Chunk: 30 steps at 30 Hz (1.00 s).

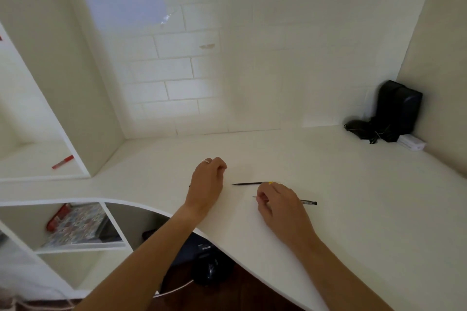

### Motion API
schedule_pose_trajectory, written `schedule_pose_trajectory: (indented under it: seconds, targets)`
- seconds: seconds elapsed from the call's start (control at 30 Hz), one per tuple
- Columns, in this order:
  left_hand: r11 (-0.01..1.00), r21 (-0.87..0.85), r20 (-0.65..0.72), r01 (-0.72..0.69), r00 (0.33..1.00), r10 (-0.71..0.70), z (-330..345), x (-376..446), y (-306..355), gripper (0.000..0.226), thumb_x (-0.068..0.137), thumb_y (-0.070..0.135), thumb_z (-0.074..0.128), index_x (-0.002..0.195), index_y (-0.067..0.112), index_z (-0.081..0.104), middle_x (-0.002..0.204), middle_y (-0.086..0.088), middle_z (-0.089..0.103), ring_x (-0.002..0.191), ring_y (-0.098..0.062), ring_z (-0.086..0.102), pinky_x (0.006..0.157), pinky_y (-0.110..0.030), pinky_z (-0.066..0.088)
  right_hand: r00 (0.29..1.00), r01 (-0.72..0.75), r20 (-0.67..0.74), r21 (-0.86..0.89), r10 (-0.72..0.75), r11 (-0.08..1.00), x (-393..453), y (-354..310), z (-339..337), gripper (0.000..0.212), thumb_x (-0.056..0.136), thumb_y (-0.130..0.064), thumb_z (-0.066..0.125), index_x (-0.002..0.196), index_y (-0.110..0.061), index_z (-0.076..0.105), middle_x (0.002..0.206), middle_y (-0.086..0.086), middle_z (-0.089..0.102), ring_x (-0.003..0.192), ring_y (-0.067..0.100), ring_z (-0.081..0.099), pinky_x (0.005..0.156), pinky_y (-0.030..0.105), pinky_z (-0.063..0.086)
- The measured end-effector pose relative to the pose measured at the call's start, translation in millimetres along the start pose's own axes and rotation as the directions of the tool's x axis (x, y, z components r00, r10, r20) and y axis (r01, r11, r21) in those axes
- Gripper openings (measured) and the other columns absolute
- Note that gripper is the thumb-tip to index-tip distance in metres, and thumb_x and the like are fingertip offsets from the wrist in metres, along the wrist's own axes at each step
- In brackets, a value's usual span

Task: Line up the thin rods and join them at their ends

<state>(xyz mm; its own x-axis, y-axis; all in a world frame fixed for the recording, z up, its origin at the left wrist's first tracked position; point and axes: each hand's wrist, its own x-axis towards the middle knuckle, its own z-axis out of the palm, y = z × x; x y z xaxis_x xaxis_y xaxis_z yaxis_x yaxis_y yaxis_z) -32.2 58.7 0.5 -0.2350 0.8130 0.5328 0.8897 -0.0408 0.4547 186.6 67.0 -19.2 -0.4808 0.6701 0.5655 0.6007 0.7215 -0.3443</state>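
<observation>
White desk: right hand fingers pinch thin dark pen; left hand curled, holding nothing.

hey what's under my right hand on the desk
A thin dark pen lies under the right hand; its pale tip pokes out left and its dark end right. The fingers curl round the covered middle. A separate pencil lies just beyond, on the white desk.

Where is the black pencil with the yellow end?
In the head view, the black pencil lies flat on the white desk, between the left hand and the right hand, just beyond the right hand's knuckles.
</observation>
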Motion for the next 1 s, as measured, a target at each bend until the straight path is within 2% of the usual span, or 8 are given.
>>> schedule_pose_trajectory:
  seconds: [0.07, 0.13, 0.3, 0.5, 0.7, 0.83, 0.93, 1.0]
  targets:
    - [0.98, -0.193, 0.087, 0.051, 0.996, -0.035, -3, -12, 17, 0.013, 0.097, 0.004, 0.061, 0.095, 0.014, 0.07, 0.08, -0.002, 0.071, 0.072, -0.018, 0.065, 0.07, -0.026, 0.053, 1.0, -0.019, -0.006, -0.001, 0.019, 1.0, 0, -1, -1, 0.009, 0.09, -0.02, 0.058, 0.086, -0.021, 0.051, 0.075, -0.007, 0.053, 0.069, 0.015, 0.049, 0.067, 0.036, 0.047]
    - [0.917, -0.374, 0.18, 0.142, 0.981, -0.078, -5, -23, 31, 0.009, 0.094, 0.006, 0.066, 0.092, 0.014, 0.069, 0.079, -0.001, 0.075, 0.068, -0.017, 0.071, 0.069, -0.024, 0.057, 0.999, -0.034, -0.005, -0.006, 0.034, 0.999, 0, -2, -2, 0.009, 0.09, -0.019, 0.058, 0.086, -0.021, 0.049, 0.074, -0.007, 0.052, 0.069, 0.016, 0.048, 0.066, 0.037, 0.047]
    - [0.773, -0.557, 0.253, 0.304, 0.949, -0.191, -3, -48, 49, 0.007, 0.092, 0.006, 0.071, 0.09, 0.013, 0.071, 0.086, 0.0, 0.08, 0.071, -0.018, 0.076, 0.072, -0.014, 0.055, 0.999, -0.049, -0.022, 0.008, 0.049, 0.999, 0, -3, -3, 0.012, 0.089, -0.018, 0.059, 0.086, -0.02, 0.049, 0.076, -0.005, 0.054, 0.069, 0.018, 0.049, 0.066, 0.04, 0.047]
    - [0.748, -0.598, 0.24, 0.289, 0.955, -0.176, -2, -59, 46, 0.011, 0.094, 0.006, 0.068, 0.092, 0.016, 0.07, 0.089, 0.001, 0.079, 0.078, -0.018, 0.075, 0.08, -0.021, 0.058, 0.999, -0.03, -0.031, 0.016, 0.03, 0.999, -1, -5, -4, 0.011, 0.09, -0.017, 0.059, 0.086, -0.019, 0.049, 0.076, -0.004, 0.055, 0.068, 0.019, 0.05, 0.067, 0.041, 0.047]
    - [0.756, -0.601, 0.245, 0.26, 0.96, -0.135, -1, -59, 50, 0.01, 0.095, 0.005, 0.066, 0.092, 0.014, 0.07, 0.088, -0.001, 0.078, 0.078, -0.017, 0.075, 0.08, -0.022, 0.059, 1.0, -0.01, -0.015, -0.001, 0.01, 1.0, 0, -6, -4, 0.013, 0.088, -0.014, 0.062, 0.085, -0.019, 0.05, 0.075, -0.004, 0.055, 0.066, 0.018, 0.048, 0.065, 0.041, 0.048]
    - [0.781, -0.578, 0.253, 0.238, 0.962, -0.106, 1, -59, 51, 0.012, 0.095, 0.004, 0.066, 0.092, 0.015, 0.07, 0.086, -0.001, 0.078, 0.077, -0.017, 0.074, 0.079, -0.021, 0.057, 1.0, 0.013, 0.002, 0.048, -0.013, 0.999, 0, -6, -5, 0.013, 0.087, -0.012, 0.062, 0.085, -0.019, 0.051, 0.076, -0.005, 0.055, 0.069, 0.016, 0.049, 0.065, 0.041, 0.048]
    - [0.79, -0.57, 0.239, 0.224, 0.966, -0.101, 2, -59, 51, 0.012, 0.094, 0.005, 0.066, 0.091, 0.017, 0.069, 0.084, -0.001, 0.076, 0.075, -0.016, 0.073, 0.075, -0.019, 0.055, 0.999, 0.005, 0.04, 0.12, -0.01, 0.993, -1, -5, -4, 0.015, 0.088, -0.008, 0.061, 0.093, -0.019, 0.052, 0.086, -0.006, 0.055, 0.076, 0.015, 0.051, 0.069, 0.033, 0.046]
    - [0.791, -0.57, 0.228, 0.22, 0.968, -0.105, 2, -59, 51, 0.013, 0.094, 0.005, 0.067, 0.091, 0.017, 0.069, 0.083, 0.0, 0.075, 0.073, -0.013, 0.072, 0.073, -0.015, 0.053, 1.0, -0.016, 0.029, 0.15, 0.011, 0.989, -1, -3, -3, 0.017, 0.087, -0.004, 0.06, 0.094, -0.017, 0.052, 0.091, -0.004, 0.052, 0.073, 0.012, 0.049, 0.066, 0.027, 0.043]
